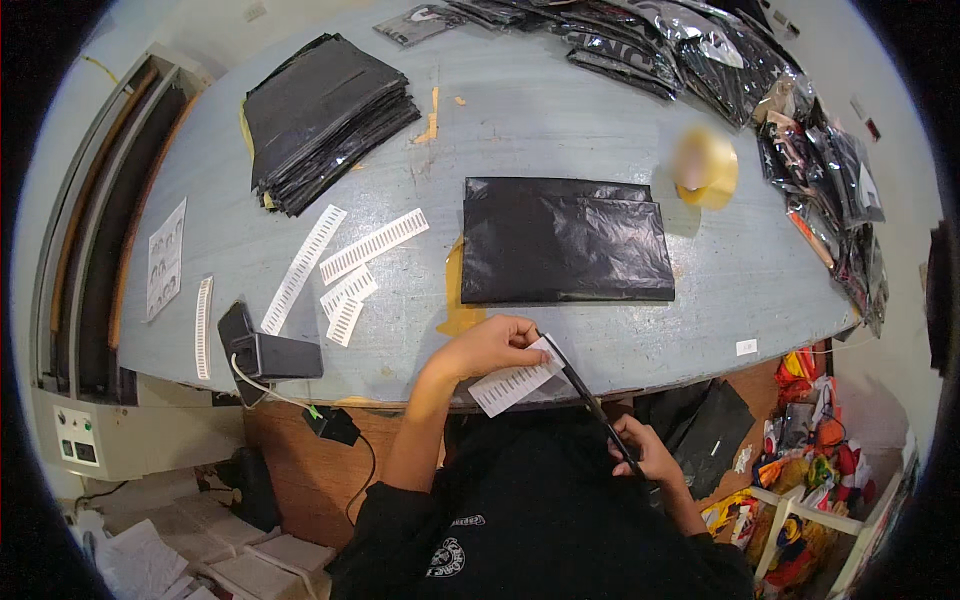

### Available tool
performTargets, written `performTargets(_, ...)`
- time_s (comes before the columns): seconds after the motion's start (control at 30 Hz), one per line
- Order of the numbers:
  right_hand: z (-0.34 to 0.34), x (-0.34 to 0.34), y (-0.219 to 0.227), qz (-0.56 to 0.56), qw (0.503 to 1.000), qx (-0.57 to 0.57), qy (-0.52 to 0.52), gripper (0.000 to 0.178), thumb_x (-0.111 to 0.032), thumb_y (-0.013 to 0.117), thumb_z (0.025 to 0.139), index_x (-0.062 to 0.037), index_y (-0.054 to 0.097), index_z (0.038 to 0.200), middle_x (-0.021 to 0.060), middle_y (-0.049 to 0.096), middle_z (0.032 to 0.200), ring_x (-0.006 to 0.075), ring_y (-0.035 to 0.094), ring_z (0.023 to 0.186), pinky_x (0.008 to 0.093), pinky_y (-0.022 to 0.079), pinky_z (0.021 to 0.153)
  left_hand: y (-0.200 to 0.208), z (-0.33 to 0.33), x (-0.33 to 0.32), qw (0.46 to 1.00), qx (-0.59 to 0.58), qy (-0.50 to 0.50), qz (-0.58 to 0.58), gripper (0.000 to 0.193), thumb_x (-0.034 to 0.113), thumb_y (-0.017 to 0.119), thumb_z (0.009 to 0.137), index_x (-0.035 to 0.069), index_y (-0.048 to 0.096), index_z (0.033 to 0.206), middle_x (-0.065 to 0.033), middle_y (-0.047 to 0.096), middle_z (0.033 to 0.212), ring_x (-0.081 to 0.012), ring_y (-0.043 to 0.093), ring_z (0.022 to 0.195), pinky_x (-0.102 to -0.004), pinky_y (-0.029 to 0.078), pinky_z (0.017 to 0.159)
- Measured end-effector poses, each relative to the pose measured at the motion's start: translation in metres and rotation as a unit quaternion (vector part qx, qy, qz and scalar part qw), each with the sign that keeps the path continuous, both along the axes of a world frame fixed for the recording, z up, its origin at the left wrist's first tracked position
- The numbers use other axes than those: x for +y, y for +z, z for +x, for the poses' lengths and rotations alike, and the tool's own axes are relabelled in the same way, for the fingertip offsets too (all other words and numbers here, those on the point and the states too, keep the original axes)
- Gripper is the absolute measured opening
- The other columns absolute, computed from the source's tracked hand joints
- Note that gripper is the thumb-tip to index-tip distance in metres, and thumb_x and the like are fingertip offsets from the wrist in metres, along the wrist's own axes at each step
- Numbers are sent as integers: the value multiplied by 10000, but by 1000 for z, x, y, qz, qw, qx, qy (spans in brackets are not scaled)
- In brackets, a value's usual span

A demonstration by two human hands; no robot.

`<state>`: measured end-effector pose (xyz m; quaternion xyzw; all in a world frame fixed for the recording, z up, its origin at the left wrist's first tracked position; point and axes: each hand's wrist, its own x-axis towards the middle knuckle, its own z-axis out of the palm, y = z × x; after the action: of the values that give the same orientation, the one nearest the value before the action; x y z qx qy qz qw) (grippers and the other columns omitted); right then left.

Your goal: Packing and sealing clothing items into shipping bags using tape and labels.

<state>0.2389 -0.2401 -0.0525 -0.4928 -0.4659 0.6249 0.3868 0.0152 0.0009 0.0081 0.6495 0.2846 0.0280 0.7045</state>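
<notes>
Close to the table's near edge, my left hand pinches a white strip of printed labels. My right hand is closed around the lower end of long, dark scissors. Their blades slant up to the left and meet the right end of the strip; whether they are parted is too small to tell. Just beyond my hands, a folded black plastic bag lies flat on the table. More label strips are spread out to the left.
A stack of black plastic bags sits at the far left. A roll of yellow tape stands at the right, near heaped packed garments. A black phone-like device with a cable rests by the left near edge. One small label lies at the right.
</notes>
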Motion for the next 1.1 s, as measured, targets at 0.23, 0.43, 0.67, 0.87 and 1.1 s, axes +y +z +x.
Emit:
performTargets(0.23,-1,0,2,-4,1000,-18,-3,515,-255,831,619,-44,451,894,8,532,729,65,482,678,232,411,625,1,0,0,1000,12,-1,-7,152,159,665,809,26,593,792,50,540,677,-11,445,606,-177,368,524)
performTargets(0.43,0,0,1,-12,999,-31,-1,508,-241,832,621,-48,444,888,6,533,723,62,480,682,233,412,624,-1,0,0,1000,6,1,5,146,148,664,811,23,590,795,55,537,674,-11,442,602,-178,367,522)
performTargets(0.67,0,1,4,-7,999,-41,3,491,-222,825,632,-49,447,891,3,532,717,65,482,682,237,415,625,-7,-1,0,1000,-4,-3,3,146,150,665,810,28,587,793,63,527,669,-10,429,602,-176,358,521)
performTargets(0.87,1,1,3,-13,999,-31,8,478,-197,821,637,-50,450,900,2,534,721,68,489,678,239,421,628,-2,-1,0,1000,-1,-6,2,145,150,664,811,34,582,783,70,513,666,-7,417,603,-175,342,519)
performTargets(1.1,1,0,4,-20,999,-32,0,462,-183,818,639,-46,456,890,-8,526,720,54,473,676,225,409,612,-8,-2,0,1000,-18,-5,-11,151,157,665,812,32,585,791,68,522,678,-3,422,612,-172,347,534)
